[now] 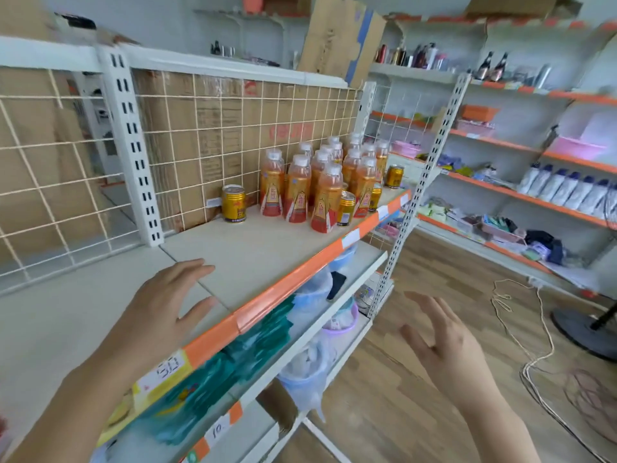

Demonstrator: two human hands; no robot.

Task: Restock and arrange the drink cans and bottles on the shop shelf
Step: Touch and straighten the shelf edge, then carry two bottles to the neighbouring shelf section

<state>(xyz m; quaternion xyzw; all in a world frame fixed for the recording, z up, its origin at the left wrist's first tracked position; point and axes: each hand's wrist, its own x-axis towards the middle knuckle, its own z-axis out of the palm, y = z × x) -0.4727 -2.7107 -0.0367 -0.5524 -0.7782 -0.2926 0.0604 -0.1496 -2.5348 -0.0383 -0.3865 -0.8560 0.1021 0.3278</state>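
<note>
Several orange drink bottles (298, 190) with white caps stand clustered at the far right of the pale shelf (253, 259). A gold can (233, 203) stands alone to their left by the wire grid. Two more gold cans sit at the front of the cluster (345, 208) and another stands at the shelf's right end (395, 176). My left hand (167, 305) hovers over the shelf's front edge with fingers spread, holding nothing. My right hand (437, 339) is in the air off the shelf, above the floor, fingers spread and empty.
A wire grid back panel (200, 145) with cardboard behind it bounds the shelf. Lower shelves hold teal packets (253, 342) and plastic basins (340, 320). Another shelving unit (521, 195) lines the right wall. A rope (534, 329) and fan base (584, 329) lie on the wooden floor.
</note>
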